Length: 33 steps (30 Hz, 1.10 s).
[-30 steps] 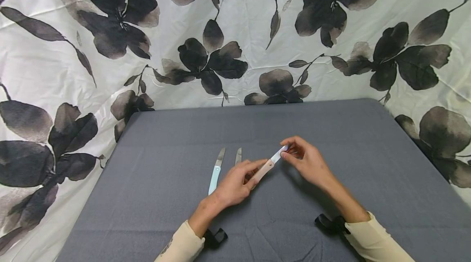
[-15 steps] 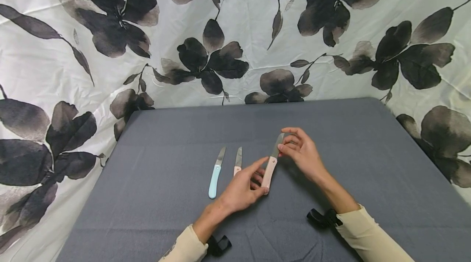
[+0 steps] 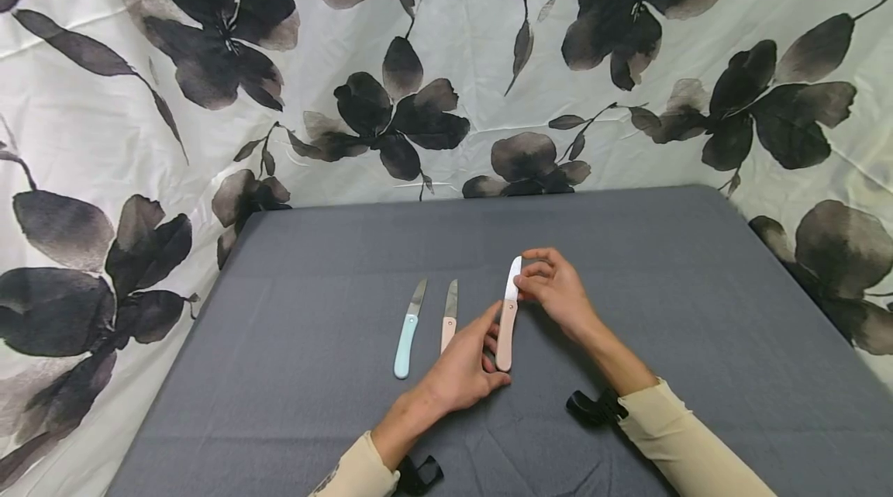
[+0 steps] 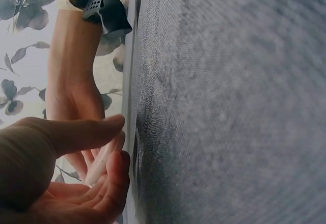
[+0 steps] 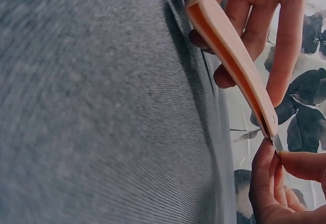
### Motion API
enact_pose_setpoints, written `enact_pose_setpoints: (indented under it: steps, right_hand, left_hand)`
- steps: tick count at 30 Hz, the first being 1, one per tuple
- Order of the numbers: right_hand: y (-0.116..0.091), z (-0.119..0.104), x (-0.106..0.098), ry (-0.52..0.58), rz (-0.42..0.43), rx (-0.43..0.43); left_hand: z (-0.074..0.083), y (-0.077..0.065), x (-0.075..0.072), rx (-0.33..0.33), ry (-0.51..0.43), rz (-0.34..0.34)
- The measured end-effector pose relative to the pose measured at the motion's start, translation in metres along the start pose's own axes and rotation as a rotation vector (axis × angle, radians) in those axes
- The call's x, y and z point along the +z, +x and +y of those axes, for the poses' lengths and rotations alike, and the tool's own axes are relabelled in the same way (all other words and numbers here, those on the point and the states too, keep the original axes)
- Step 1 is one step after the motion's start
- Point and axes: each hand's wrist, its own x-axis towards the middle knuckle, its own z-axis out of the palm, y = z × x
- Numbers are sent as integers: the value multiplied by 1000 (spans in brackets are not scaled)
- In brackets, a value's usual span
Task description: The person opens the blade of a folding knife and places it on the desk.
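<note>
An unfolded pocket knife (image 3: 506, 334) with a peach handle stands nearly in line with the view, its bright blade away from me. My right hand (image 3: 556, 288) pinches the blade between thumb and fingers. Close along the handle's left side lies my left hand (image 3: 463, 373), fingers loosely extended and thumb below the handle's butt. In the right wrist view the slotted handle (image 5: 234, 61) crosses in front of the left fingers (image 5: 254, 28). On the cloth to the left are a light blue folding knife (image 3: 406, 346) and another peach one (image 3: 449, 322), partly hidden by the left hand.
A grey cloth (image 3: 314, 404) covers the table. Behind it hangs a white sheet (image 3: 293, 78) printed with dark flowers. Black straps with cameras sit at both wrists, the right one (image 3: 593, 408) and the left one (image 3: 420, 475).
The held knife has swung from a rightward slant to nearly upright in the view and moved slightly left. The left thumb has come off the handle. The right hand has followed leftward, still pinching the blade.
</note>
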Motion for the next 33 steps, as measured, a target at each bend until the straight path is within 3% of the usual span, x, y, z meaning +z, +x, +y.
enact_pose_setpoints:
  steps: [6,20,33]
  right_hand:
    - [4,5,4,-16,10,26]
    - [8,11,4,-108,-16,38]
    - [7,8,3,-455,-48,1]
  left_hand:
    - [1,1,2,-15,64,33]
    - [3,0,3,-62,149,24]
    - [6,-2,7,-121,250,29]
